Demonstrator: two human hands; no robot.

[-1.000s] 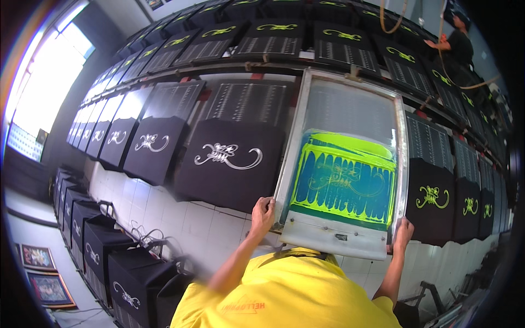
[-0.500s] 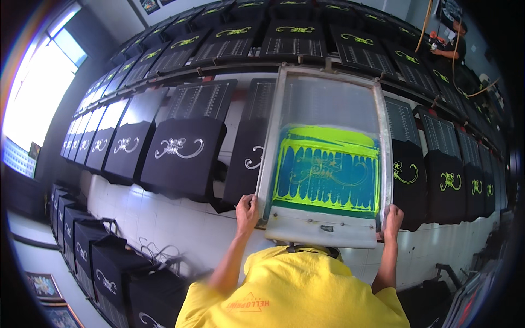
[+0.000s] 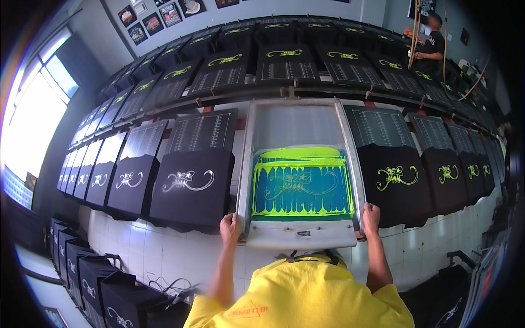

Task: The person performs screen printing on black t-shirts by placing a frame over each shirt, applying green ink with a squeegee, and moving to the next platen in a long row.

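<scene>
Head view, looking down over a yellow shirt [image 3: 306,298] at the lower middle of the frame. Left hand [image 3: 229,228] closed over the lower left corner of a printing screen frame [image 3: 299,238], fingers wrapped on the metal edge; right hand [image 3: 371,214] closed in the same way on the lower right corner. Both hands at nearly equal height, neither clearly nearer, one at each end of the near rail. Screen frame lying in the centre of the frame, long axis running away from the hands toward the upper part of the picture, near rail across between the two hands. Inside it a blue mesh area [image 3: 302,188] with neon yellow-green ink [image 3: 298,154] gathered along the far side and in streaks around the borders. Frame resting over a platen in a long row on the tabletop [image 3: 180,240]; whether flat down or slightly lifted, cannot tell. Just to the left, a black shirt with a pale white curled print [image 3: 188,183], and more of the same farther left. Just to the right, a black shirt with a yellow-green print [image 3: 398,177], with others like it toward the right edge. Second row of black shirts [image 3: 284,63] across the upper part. Another person [image 3: 432,41] standing at the upper right. Bright window [image 3: 30,120] at the left edge.
</scene>
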